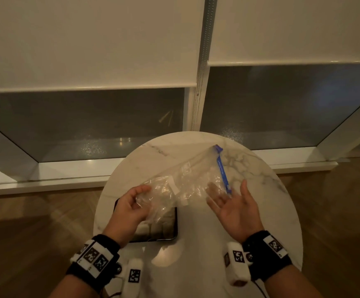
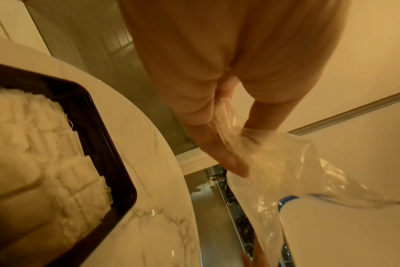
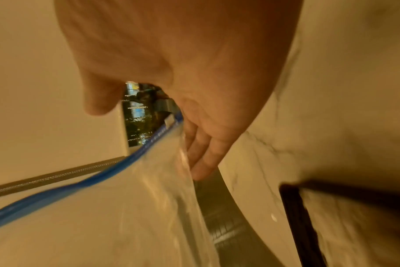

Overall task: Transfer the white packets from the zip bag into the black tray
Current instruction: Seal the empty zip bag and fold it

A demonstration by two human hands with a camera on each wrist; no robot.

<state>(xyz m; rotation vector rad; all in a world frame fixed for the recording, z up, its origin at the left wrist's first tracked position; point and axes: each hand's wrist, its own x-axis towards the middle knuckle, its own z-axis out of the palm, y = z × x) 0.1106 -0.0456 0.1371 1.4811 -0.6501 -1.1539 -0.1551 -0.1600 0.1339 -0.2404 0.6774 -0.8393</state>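
Observation:
My left hand (image 1: pixel 136 201) pinches the bottom corner of the clear zip bag (image 1: pixel 187 181) and holds it up above the table. The bag's blue zipper (image 1: pixel 223 168) points to the far right. My right hand (image 1: pixel 228 203) lies palm up and open by the zipper end, and its fingers (image 3: pixel 201 153) touch the plastic. Below the left hand the black tray (image 1: pixel 176 222) holds a heap of white packets (image 2: pixel 46 162). White patches show on the bag (image 2: pixel 286 171); I cannot tell whether they are packets or labels. The left hand (image 2: pixel 219 137) crumples the plastic.
The round white marble table (image 1: pixel 260 211) stands against a low window sill (image 1: pixel 67 175) with roller blinds above. Wooden floor lies on both sides. The tray (image 3: pixel 295 207) sits at the table's near left, close to the edge (image 2: pixel 171 162).

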